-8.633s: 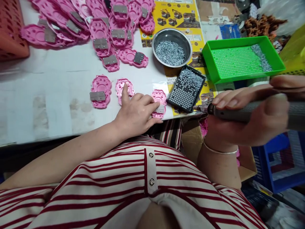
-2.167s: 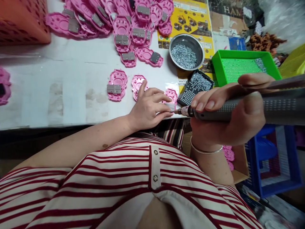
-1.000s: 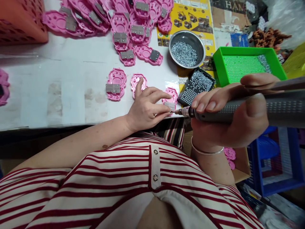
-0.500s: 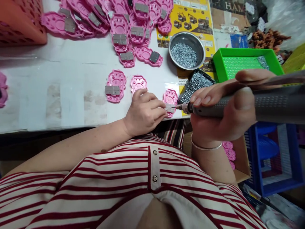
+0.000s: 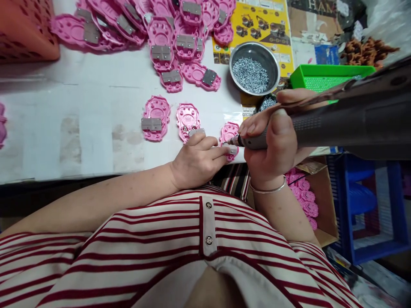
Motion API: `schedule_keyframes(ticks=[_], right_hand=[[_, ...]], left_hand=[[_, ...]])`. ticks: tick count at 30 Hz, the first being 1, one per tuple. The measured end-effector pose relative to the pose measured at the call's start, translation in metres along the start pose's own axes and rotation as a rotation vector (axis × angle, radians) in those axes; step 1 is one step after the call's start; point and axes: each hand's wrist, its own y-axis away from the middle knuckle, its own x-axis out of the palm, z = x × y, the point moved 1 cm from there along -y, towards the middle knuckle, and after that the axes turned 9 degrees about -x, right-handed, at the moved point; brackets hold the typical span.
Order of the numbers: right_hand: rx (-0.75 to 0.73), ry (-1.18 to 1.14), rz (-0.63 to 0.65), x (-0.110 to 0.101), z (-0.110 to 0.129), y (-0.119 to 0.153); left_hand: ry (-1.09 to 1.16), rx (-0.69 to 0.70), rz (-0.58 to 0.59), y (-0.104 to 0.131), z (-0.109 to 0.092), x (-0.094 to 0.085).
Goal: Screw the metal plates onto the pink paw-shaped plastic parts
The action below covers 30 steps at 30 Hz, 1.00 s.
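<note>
My right hand (image 5: 272, 141) is wrapped round a dark grey electric screwdriver (image 5: 334, 122), held nearly level. Its bit points left, over a small pink plastic casing (image 5: 229, 130) with a grey metal plate at its lower end. My left hand (image 5: 201, 160) steadies that casing, fingertips at its left edge and plate; the thumb is hidden. Beside the curled outer fingers lies a second pink casing (image 5: 188, 115), its grey plate askew and partly covered by the hand. Farther left, a third pink casing (image 5: 156, 112) has a grey plate lying across it.
Many pink casings (image 5: 160, 32) with plates are heaped at the back. A metal bowl (image 5: 233, 77) of screws stands right of them, near a green tray (image 5: 334, 70). An orange basket (image 5: 28, 34) is at back left. Below the table, a cardboard box (image 5: 324, 192) holds pink parts.
The screwdriver and my right hand have shifted left, and the bit now sits higher on the casing. My left hand has drawn slightly down, uncovering more of the middle casing and its plate.
</note>
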Motion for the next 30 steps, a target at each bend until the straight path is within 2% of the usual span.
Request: schedule_keyframes(ticks=[9,19,25,30], right_hand=[[0.015,0.210,0.008,0.001,0.002,0.002],[0.028,0.230,0.013,0.003,-0.002,0.001],[0.001,0.184,0.047,0.002,-0.005,0.002],[0.005,0.275,0.049,0.006,-0.001,-0.002]], left_hand=[[0.032,0.003,-0.013,0.000,0.000,0.004],[0.026,-0.003,0.057,0.001,0.001,0.004],[0.038,-0.004,0.054,0.001,0.001,0.004],[0.043,0.003,0.024,-0.001,0.001,0.004]])
